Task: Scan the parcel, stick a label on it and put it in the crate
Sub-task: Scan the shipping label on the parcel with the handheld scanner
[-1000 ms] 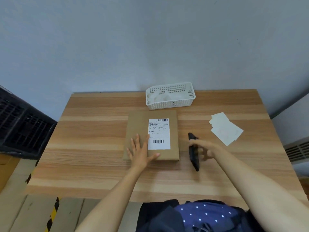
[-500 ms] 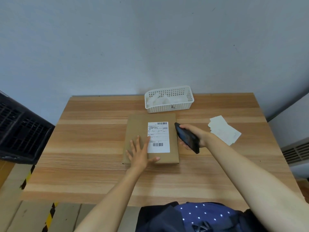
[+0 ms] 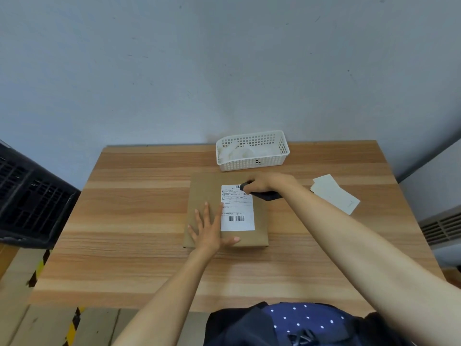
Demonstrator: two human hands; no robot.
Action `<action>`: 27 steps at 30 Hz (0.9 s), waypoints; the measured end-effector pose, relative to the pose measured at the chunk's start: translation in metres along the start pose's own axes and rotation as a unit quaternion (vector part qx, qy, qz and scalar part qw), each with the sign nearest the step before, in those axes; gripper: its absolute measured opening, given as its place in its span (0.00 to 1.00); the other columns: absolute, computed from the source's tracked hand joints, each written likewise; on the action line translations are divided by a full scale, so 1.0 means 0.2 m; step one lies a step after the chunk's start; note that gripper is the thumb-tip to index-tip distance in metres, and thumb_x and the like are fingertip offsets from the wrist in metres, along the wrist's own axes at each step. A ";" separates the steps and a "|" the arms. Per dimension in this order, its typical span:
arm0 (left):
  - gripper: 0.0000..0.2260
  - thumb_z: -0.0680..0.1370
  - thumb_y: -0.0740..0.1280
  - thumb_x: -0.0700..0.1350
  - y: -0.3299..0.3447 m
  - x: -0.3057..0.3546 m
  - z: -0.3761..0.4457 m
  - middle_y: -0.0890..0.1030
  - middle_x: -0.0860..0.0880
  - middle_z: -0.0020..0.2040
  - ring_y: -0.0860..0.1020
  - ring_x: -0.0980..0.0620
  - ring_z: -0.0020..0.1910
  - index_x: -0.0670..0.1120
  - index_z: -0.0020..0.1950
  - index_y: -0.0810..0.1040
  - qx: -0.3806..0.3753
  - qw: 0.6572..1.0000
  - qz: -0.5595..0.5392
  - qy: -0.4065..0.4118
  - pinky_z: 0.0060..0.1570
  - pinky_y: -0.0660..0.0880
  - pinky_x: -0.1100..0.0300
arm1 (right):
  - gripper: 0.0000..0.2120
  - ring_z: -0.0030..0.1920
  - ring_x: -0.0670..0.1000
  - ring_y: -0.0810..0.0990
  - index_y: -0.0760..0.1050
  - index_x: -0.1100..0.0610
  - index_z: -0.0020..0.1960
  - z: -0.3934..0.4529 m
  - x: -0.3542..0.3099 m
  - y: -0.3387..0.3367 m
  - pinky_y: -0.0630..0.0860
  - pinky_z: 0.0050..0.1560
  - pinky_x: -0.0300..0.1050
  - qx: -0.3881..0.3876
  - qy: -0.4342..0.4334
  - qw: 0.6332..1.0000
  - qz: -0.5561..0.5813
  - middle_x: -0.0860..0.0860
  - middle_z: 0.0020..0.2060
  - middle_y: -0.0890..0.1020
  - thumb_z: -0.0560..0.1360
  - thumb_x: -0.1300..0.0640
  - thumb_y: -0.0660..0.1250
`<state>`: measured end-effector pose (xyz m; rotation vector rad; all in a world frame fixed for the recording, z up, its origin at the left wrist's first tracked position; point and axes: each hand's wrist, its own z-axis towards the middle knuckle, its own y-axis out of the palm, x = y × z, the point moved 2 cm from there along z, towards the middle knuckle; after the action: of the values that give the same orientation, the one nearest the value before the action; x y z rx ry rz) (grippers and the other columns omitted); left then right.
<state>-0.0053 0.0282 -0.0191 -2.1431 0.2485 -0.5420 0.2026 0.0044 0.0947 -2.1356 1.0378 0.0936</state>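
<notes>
- Where the table (image 3: pixel 129 245) is bare around it, the parcel (image 3: pixel 207 191) lies flat near the middle, a brown paper-wrapped slab with a printed shipping sheet (image 3: pixel 237 208) already on its upper face.
- Judged from its thin, flat form and paper wrap, the parcel is probably light and fairly stiff; the long side edges offer the surest hold for a lift, and the smooth paper may slide on the wood.
- Left hand (image 3: pixel 209 231): fingers spread, palm pressed flat on the near left part of the parcel, thumb along the front edge, steadying it.
- Right hand (image 3: pixel 264 183): curled around a dark handheld scanner (image 3: pixel 267 195), held over the far right corner of the parcel, its tip above the upper barcode of the sheet.
- Step in hand, as judged: scanning; labelling and crating remain.
- Loose pale labels (image 3: pixel 334 193) lie on the table to the right, well apart from the parcel.
- White perforated basket (image 3: pixel 252 151): just beyond the parcel's far edge, holding pale scraps.
- Black crate (image 3: pixel 30 196): off the table's left side, partly out of view.
</notes>
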 end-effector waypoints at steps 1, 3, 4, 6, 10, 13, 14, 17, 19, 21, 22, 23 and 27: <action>0.53 0.66 0.71 0.68 0.00 0.00 0.00 0.29 0.50 0.78 0.28 0.41 0.76 0.64 0.78 0.37 0.000 1.000 0.000 0.000 0.72 0.38 0.31 | 0.14 0.31 0.51 0.72 0.77 0.51 0.49 0.00 -0.02 0.00 0.67 0.35 0.41 -0.008 0.007 1.000 -0.013 0.49 0.35 0.76 0.69 0.45 0.60; 0.53 0.66 0.71 0.69 0.00 0.00 0.00 0.28 0.50 0.78 0.28 0.41 0.76 0.64 0.77 0.36 -0.001 1.000 0.003 -0.003 0.72 0.38 0.32 | 0.11 0.25 0.49 0.69 0.72 0.50 0.45 0.02 -0.04 -0.01 0.65 0.33 0.41 -0.024 0.022 0.999 -0.044 0.47 0.27 0.73 0.69 0.44 0.60; 0.53 0.66 0.71 0.69 0.00 0.00 0.00 0.28 0.50 0.78 0.28 0.41 0.76 0.64 0.77 0.36 -0.001 1.000 0.005 -0.004 0.72 0.38 0.32 | 0.10 0.22 0.48 0.67 0.70 0.51 0.44 0.03 -0.04 -0.02 0.64 0.32 0.40 -0.030 0.028 0.998 -0.049 0.46 0.24 0.71 0.70 0.44 0.60; 0.53 0.66 0.70 0.69 0.00 0.00 0.00 0.28 0.50 0.78 0.28 0.41 0.76 0.64 0.77 0.36 -0.003 1.000 0.004 -0.004 0.72 0.37 0.32 | 0.11 0.19 0.47 0.66 0.69 0.52 0.44 0.05 -0.05 -0.03 0.64 0.30 0.40 -0.032 0.040 0.997 -0.058 0.45 0.21 0.70 0.70 0.44 0.61; 0.53 0.67 0.70 0.69 0.00 0.00 0.00 0.28 0.50 0.78 0.28 0.41 0.76 0.64 0.77 0.36 -0.007 1.000 0.004 -0.003 0.72 0.37 0.32 | 0.11 0.17 0.45 0.70 0.71 0.49 0.45 0.04 -0.05 -0.06 0.69 0.34 0.42 -0.036 0.075 0.994 -0.063 0.43 0.18 0.72 0.70 0.43 0.64; 0.53 0.67 0.71 0.69 -0.01 0.00 0.00 0.28 0.50 0.78 0.28 0.41 0.76 0.64 0.77 0.36 -0.009 1.000 0.004 -0.006 0.72 0.37 0.32 | 0.22 0.31 0.50 0.77 0.76 0.52 0.52 0.03 -0.06 -0.06 0.74 0.37 0.42 -0.037 0.075 0.994 -0.069 0.49 0.31 0.79 0.66 0.38 0.66; 0.53 0.67 0.71 0.69 -0.01 0.00 0.00 0.28 0.50 0.78 0.28 0.41 0.76 0.64 0.77 0.36 -0.010 1.000 0.002 -0.006 0.72 0.37 0.32 | 0.25 0.34 0.52 0.78 0.77 0.52 0.55 0.03 -0.06 -0.06 0.76 0.38 0.43 -0.037 0.075 0.994 -0.065 0.50 0.36 0.78 0.64 0.38 0.67; 0.53 0.67 0.71 0.68 -0.01 0.01 -0.01 0.28 0.50 0.78 0.27 0.42 0.76 0.64 0.77 0.36 -0.010 1.000 -0.005 -0.005 0.72 0.37 0.32 | 0.25 0.35 0.53 0.77 0.77 0.53 0.54 0.03 -0.07 -0.05 0.74 0.37 0.43 -0.039 0.081 0.994 -0.053 0.51 0.35 0.77 0.63 0.38 0.66; 0.53 0.66 0.71 0.68 -0.01 0.00 -0.01 0.28 0.50 0.78 0.27 0.42 0.76 0.64 0.77 0.36 -0.009 1.000 -0.005 -0.005 0.72 0.36 0.32 | 0.27 0.37 0.54 0.79 0.77 0.53 0.54 0.04 -0.07 -0.06 0.76 0.38 0.43 -0.029 0.085 0.995 -0.042 0.52 0.37 0.78 0.62 0.37 0.67; 0.53 0.66 0.71 0.68 0.00 0.00 0.00 0.28 0.51 0.78 0.28 0.42 0.76 0.64 0.77 0.36 -0.007 1.000 -0.006 -0.004 0.72 0.36 0.32 | 0.24 0.39 0.54 0.79 0.76 0.54 0.53 0.03 -0.06 -0.08 0.76 0.38 0.42 -0.029 0.091 0.995 -0.035 0.52 0.40 0.77 0.65 0.38 0.68; 0.53 0.66 0.71 0.69 0.00 0.00 0.00 0.28 0.51 0.78 0.28 0.42 0.76 0.64 0.77 0.36 -0.007 1.000 -0.005 -0.004 0.72 0.36 0.32 | 0.21 0.39 0.54 0.78 0.75 0.54 0.50 0.03 -0.05 -0.08 0.76 0.38 0.42 -0.029 0.093 0.995 -0.032 0.52 0.40 0.77 0.67 0.39 0.68; 0.53 0.66 0.71 0.69 0.00 0.00 0.00 0.28 0.51 0.78 0.27 0.42 0.76 0.65 0.77 0.36 -0.007 1.000 -0.005 -0.004 0.72 0.36 0.32 | 0.19 0.39 0.53 0.78 0.74 0.55 0.48 0.03 -0.05 -0.09 0.76 0.38 0.42 -0.028 0.095 0.995 -0.028 0.52 0.40 0.76 0.69 0.40 0.68; 0.53 0.66 0.71 0.68 0.00 0.00 0.00 0.28 0.51 0.78 0.27 0.41 0.76 0.64 0.78 0.36 -0.008 1.000 -0.010 0.000 0.72 0.36 0.32 | 0.17 0.38 0.51 0.77 0.71 0.56 0.45 0.00 -0.04 -0.11 0.76 0.37 0.42 -0.018 0.091 0.995 -0.021 0.52 0.39 0.75 0.72 0.42 0.69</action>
<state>-0.0058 0.0282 -0.0184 -2.1641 0.2321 -0.5527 0.2138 0.0184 0.1098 -2.2302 1.1009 -0.1059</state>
